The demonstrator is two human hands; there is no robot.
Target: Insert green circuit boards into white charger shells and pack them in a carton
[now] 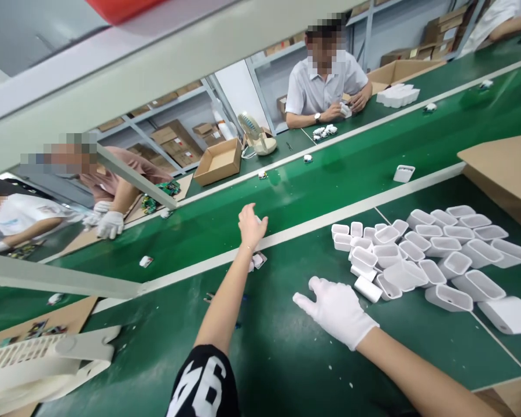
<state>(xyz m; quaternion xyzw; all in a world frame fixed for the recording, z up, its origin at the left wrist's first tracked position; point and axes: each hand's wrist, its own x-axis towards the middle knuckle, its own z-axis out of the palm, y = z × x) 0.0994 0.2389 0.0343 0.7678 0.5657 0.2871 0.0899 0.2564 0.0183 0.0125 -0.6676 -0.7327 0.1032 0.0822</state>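
Note:
My bare left hand [252,227] reaches out over the green conveyor belt [212,226], thumb and fingers apart. A small white bit shows between them; whether the hand touches it I cannot tell. Beneath my left wrist, small white parts [257,260] lie on the bench by the belt's edge. My right hand [336,307], in a white glove, hovers low over the green bench with thumb and index finger apart and nothing visible in it. To its right lie many white oval plastic housings [403,275], hollow, some upright and some tipped over.
Small white parts ride on the belt, and one white housing [403,173] stands there. At right is a cardboard box flap [503,165]; at left lies a cream fan [47,362]. A slanted metal frame [113,81] crosses above. Co-workers sit along the far side.

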